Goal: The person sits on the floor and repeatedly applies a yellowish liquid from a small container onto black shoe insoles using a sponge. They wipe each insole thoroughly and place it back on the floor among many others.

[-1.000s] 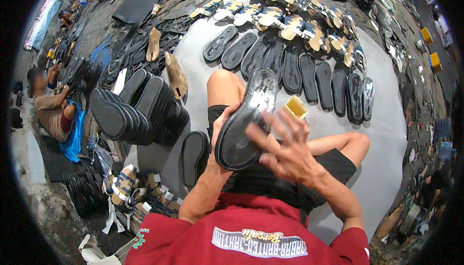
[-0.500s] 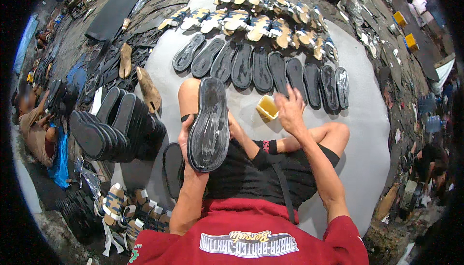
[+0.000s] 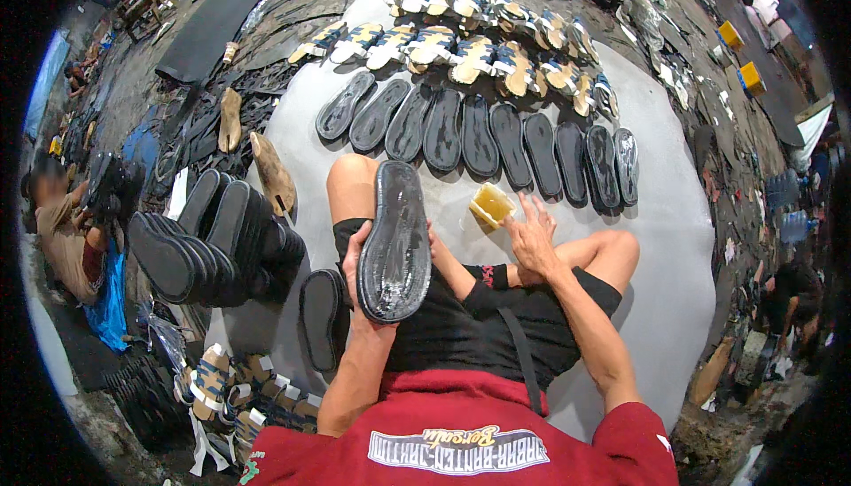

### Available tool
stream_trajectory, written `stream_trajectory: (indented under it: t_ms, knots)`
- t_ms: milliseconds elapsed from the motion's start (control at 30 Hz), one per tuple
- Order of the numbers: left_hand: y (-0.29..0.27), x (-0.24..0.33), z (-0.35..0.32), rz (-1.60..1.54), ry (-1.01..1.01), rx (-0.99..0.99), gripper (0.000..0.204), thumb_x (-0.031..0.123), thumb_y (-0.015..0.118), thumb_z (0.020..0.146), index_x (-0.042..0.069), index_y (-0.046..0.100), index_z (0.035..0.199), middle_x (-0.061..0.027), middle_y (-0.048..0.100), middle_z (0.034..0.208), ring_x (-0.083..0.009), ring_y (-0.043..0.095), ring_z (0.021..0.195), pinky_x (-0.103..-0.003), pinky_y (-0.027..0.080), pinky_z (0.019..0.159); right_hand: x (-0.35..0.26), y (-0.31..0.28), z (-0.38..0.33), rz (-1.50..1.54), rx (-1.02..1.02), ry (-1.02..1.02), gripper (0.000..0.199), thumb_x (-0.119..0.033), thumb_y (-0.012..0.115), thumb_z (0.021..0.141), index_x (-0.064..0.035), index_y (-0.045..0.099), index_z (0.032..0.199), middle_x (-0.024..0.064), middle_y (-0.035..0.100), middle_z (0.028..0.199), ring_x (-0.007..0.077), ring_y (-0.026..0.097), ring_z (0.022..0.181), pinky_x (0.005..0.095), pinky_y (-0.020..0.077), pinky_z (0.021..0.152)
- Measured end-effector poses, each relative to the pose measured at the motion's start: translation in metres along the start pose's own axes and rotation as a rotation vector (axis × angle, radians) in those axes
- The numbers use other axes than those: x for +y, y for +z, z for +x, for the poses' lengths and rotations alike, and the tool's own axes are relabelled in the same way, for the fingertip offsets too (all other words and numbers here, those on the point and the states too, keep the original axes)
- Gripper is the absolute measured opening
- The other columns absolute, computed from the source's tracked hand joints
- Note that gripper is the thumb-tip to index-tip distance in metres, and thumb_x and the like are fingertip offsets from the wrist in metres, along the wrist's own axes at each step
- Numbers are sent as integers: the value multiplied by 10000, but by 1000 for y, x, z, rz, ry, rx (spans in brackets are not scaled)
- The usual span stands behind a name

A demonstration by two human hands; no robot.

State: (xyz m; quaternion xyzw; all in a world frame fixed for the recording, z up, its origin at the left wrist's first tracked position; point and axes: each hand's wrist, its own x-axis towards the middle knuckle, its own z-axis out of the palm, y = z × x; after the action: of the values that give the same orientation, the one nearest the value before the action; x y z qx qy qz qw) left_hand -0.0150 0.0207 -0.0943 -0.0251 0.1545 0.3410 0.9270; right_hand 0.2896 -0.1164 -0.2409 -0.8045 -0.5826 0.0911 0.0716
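My left hand (image 3: 359, 260) grips a black shoe sole (image 3: 396, 242) from its left edge and underneath. Wet, shiny streaks coat the upturned face of the sole, which is held above my folded leg. My right hand (image 3: 534, 239) is beside a small yellow container (image 3: 493, 206), fingers stretched and apart, thumb side close to its right rim. Whether the thumb touches the rim is unclear, and nothing shows in that hand. Beyond the container lies a row of black soles (image 3: 480, 137), several with the same glossy coating.
Sandal uppers on lasts (image 3: 472, 58) stand in rows behind the soles on a pale sheet (image 3: 660, 255). At left are a stack of black soles (image 3: 164, 260), a single sole (image 3: 319, 319) and a wooden last (image 3: 273, 171). Another person (image 3: 66, 229) sits at far left.
The held sole has shifted slightly right and down in view. My right hand has lowered a little beside the yellow container, which appears slightly turned.
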Motion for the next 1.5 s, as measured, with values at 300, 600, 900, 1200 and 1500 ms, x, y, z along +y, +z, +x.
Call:
stream_trajectory:
  t_ms: [300,600,900,1200,1500]
  knots:
    - [24,-17,3,-27,-148,-44,673,442,433,1071,-111,591,1420,-317,716,1258,-424,757,1046,-479,646,960,-134,-159,-8,1202,8,-325,560,-474,397,1157,-155,532,1596,140,340,1749,357,287,1594,541,194,1282]
    - [37,-3,-8,-15,-124,-89,659,423,376,1086,-88,589,1443,-292,695,1358,-381,739,1159,-476,633,999,-167,-173,-54,-79,207,-752,521,-567,439,1100,-423,566,1584,118,240,1801,363,153,1627,606,72,1245]
    - [64,-8,-11,79,-28,174,572,386,424,1092,-44,625,1411,-219,784,1157,-344,789,966,-414,660,920,-180,-171,-50,123,34,-690,625,-606,540,1059,-399,475,1646,30,223,1821,349,178,1648,633,49,1254]
    - [45,-7,-10,158,-75,30,614,434,408,1087,-36,659,1390,-228,759,1269,-378,777,1073,-450,643,968,-174,-168,-41,270,66,-804,651,-529,646,1011,-374,503,1627,72,242,1807,446,258,1597,682,145,1229]
    - [53,-3,-16,170,-44,74,638,418,378,1087,-58,609,1444,-250,723,1329,-330,759,1118,-470,593,1059,-168,-163,-37,339,82,-736,500,-478,661,1016,-399,657,1510,146,304,1777,422,240,1599,601,142,1240]
